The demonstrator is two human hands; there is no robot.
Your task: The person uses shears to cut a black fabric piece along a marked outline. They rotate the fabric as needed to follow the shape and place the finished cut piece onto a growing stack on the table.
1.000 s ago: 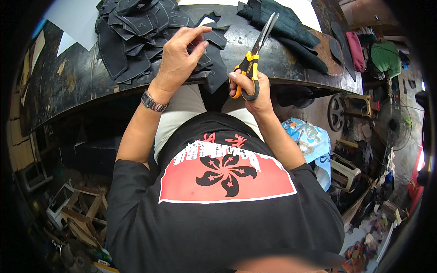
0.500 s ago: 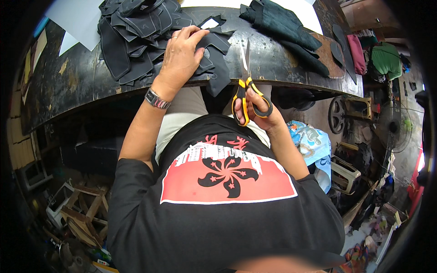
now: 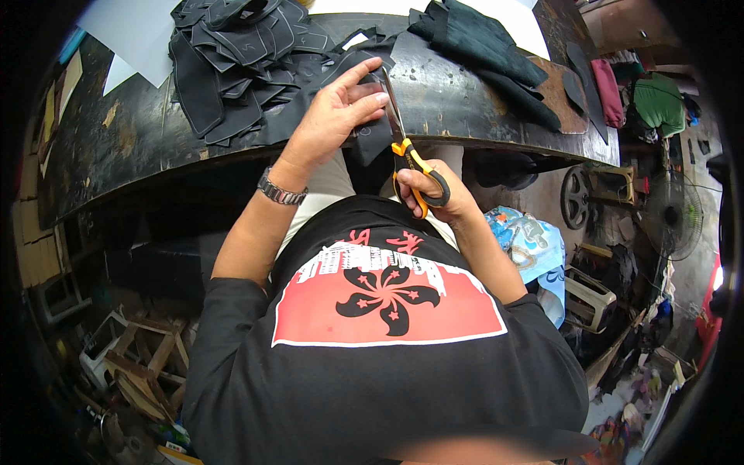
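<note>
My right hand [image 3: 434, 190] grips a pair of scissors [image 3: 415, 167] with yellow and black handles. Their metal blades point away from me over the table's near edge and look closed or nearly so. My left hand [image 3: 341, 112], with a metal watch on its wrist, holds a dark cut piece of material [image 3: 373, 139] right beside the blades. The piece hangs below the fingers, past the table edge; part of it is behind the hand. To the left lies a heap of black cut pieces [image 3: 240, 58] with pale outlines.
Folded dark green material [image 3: 480, 46] lies on the black table [image 3: 457, 101] at the right, near a brown board [image 3: 570, 116]. White sheets [image 3: 132, 35] lie at the far left. A fan [image 3: 673, 213] and a patterned blue cloth [image 3: 535, 248] are to my right, a wooden stool [image 3: 143, 364] lower left.
My left hand has moved right and toward me, off the heap's edge, bringing a dark piece to the scissors. The scissors' blades have closed together and tilted left.
</note>
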